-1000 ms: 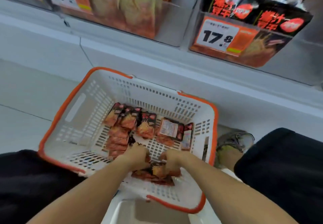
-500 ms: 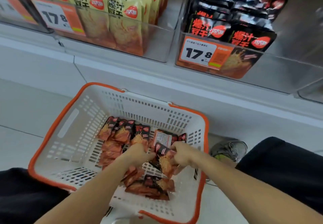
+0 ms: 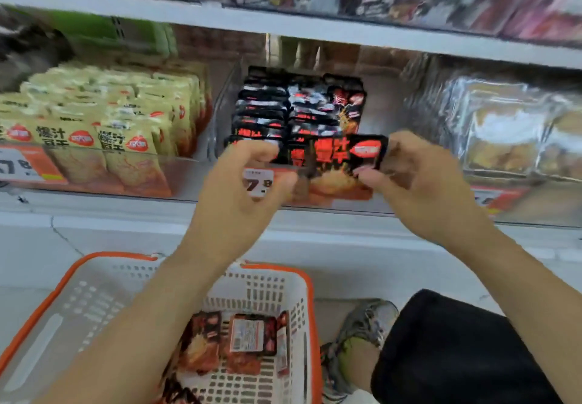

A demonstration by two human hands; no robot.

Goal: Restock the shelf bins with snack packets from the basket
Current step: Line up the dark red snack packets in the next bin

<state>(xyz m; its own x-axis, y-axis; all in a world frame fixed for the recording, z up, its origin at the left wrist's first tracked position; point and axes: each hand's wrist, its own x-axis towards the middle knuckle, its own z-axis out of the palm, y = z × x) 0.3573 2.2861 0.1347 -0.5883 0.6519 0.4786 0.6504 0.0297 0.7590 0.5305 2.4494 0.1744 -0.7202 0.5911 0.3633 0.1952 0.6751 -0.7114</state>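
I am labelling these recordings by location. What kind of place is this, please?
Most likely a shop aisle, such as a supermarket or convenience store. Clear shelf bins hold rows of identical snack packets, price tags sit on the bin fronts, and a shopping basket stands on the floor.

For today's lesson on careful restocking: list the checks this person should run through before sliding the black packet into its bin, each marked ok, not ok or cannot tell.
1. Packet held: ok, the right hand pinches the black packet; left hand at its other edge.
2. Matching bin: ok, the middle bin holds the same black packets.
3. Room in the bin: cannot tell, its front row is hidden by the hands.
4. Label facing forward: ok.
5. Stock left in the basket: ok, packets remain.
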